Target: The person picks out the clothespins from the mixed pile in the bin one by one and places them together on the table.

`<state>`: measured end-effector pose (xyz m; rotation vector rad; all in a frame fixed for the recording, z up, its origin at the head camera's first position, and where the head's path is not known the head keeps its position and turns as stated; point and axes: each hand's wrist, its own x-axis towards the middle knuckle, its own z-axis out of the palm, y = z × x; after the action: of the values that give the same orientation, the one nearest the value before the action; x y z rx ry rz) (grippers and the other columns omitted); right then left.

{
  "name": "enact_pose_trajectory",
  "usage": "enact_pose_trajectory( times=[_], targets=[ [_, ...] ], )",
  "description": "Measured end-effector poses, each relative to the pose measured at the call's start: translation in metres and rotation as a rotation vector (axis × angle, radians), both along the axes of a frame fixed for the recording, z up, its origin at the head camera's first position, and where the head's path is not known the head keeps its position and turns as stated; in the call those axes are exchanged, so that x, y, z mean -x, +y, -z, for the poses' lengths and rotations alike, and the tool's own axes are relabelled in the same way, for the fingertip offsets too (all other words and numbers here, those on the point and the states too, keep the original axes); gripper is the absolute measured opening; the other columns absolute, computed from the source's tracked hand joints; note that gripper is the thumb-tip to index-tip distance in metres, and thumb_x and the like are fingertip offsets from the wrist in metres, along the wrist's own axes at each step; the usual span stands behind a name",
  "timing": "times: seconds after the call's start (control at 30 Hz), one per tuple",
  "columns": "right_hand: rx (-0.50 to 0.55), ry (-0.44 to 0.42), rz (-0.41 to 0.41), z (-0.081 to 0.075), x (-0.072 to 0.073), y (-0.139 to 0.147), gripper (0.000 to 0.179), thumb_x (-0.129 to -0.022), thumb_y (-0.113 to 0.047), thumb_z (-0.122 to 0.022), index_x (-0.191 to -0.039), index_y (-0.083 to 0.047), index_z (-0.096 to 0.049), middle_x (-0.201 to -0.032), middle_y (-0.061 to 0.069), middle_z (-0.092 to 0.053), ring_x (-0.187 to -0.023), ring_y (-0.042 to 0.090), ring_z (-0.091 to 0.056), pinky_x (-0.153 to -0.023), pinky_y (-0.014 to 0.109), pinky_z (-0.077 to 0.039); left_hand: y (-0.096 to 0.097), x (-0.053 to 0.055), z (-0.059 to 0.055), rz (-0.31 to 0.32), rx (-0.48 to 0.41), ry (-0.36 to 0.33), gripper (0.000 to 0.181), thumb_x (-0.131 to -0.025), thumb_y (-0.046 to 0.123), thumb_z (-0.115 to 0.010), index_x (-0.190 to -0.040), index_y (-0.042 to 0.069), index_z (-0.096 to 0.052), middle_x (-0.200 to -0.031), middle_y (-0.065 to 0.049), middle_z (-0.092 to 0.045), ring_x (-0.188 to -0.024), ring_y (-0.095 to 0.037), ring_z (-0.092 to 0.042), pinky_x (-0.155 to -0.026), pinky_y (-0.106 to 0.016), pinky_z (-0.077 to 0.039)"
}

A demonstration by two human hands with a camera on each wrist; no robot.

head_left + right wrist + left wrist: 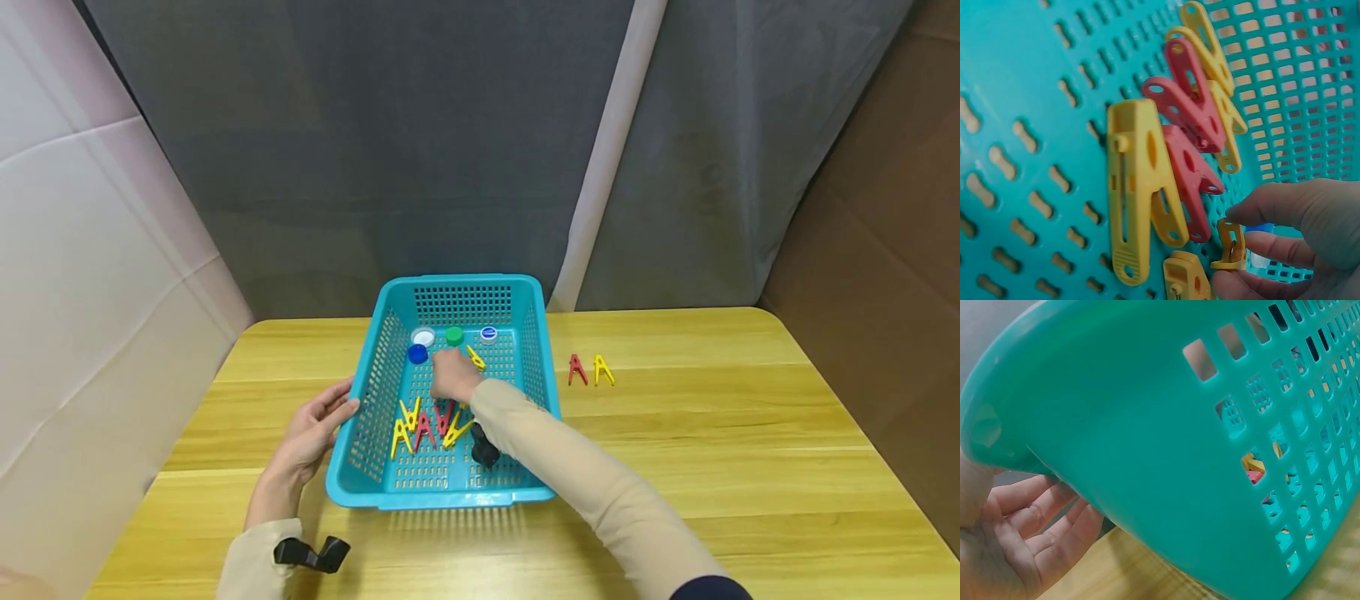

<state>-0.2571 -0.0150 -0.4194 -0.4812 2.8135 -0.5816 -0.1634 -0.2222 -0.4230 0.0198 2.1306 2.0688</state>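
A blue-green plastic basket (442, 500) with perforated walls stands on the table. At its left rim, my left hand (313, 435) holds on with the thumb over the edge and the fingers beneath. My right hand (453, 375) reaches inside; in the right wrist view its thumb and fingers pinch a small yellow clothespin (1232, 245). Several yellow and red clothespins lie near the hand, among them a red clothespin (423, 428) and a yellow clothespin (455, 431). Further back in the basket is another yellow clothespin (476, 358).
Toward the basket's back lie a white cap (423, 336), a blue cap (417, 354), a green cap (454, 335) and a blue-and-white cap (489, 334). Outside, right of the basket, a red clothespin (577, 369) and a yellow clothespin (603, 369) lie on the wooden table (712, 433).
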Motion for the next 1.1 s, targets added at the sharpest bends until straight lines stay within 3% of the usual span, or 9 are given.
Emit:
enact_pose_trajectory(
  times=[0.4, 0.57, 0.7, 1.1],
  targets=[
    [0.107, -0.059, 0.041, -0.011, 0.001, 0.004, 0.035, -0.073, -0.005, -0.075, -0.063, -0.013, -0.042, -0.061, -0.003, -0.036, -0.051, 0.009, -0.032, -0.045, 0.021, -0.031, -0.001, 0.001, 0.000, 0.007, 0.010, -0.005, 0.057, -0.097, 0.014, -0.051, -0.144, -0.007, -0.026, -0.102, 0.012, -0.058, -0.089, -0.003, -0.060, -0.072, -0.026, -0.055],
    [0.138, -0.050, 0.041, -0.022, 0.001, 0.007, 0.021, -0.073, -0.008, -0.077, -0.080, -0.007, -0.057, -0.076, -0.001, -0.048, -0.062, 0.011, -0.043, -0.051, 0.022, -0.040, -0.001, 0.001, 0.000, 0.007, 0.011, -0.007, 0.056, -0.098, 0.014, -0.051, -0.144, -0.007, -0.025, -0.102, 0.013, -0.058, -0.089, -0.003, -0.060, -0.073, -0.026, -0.055],
    [0.161, -0.042, 0.023, -0.031, 0.000, 0.011, 0.022, -0.075, -0.007, -0.075, -0.092, -0.002, -0.063, -0.084, 0.002, -0.053, -0.068, 0.013, -0.045, -0.056, 0.022, -0.042, -0.001, 0.001, -0.001, 0.008, 0.009, -0.001, 0.057, -0.098, 0.014, -0.051, -0.143, -0.008, -0.026, -0.101, 0.012, -0.059, -0.088, -0.003, -0.059, -0.072, -0.026, -0.055],
    [0.178, -0.037, 0.037, -0.051, 0.000, 0.024, 0.028, -0.076, -0.011, -0.075, -0.102, -0.008, -0.066, -0.111, 0.007, -0.060, -0.072, 0.013, -0.047, -0.062, 0.023, -0.045, 0.000, 0.001, 0.000, 0.001, 0.011, -0.005, 0.057, -0.097, 0.015, -0.052, -0.143, -0.008, -0.026, -0.102, 0.011, -0.059, -0.089, -0.003, -0.059, -0.073, -0.026, -0.055]
  ],
)
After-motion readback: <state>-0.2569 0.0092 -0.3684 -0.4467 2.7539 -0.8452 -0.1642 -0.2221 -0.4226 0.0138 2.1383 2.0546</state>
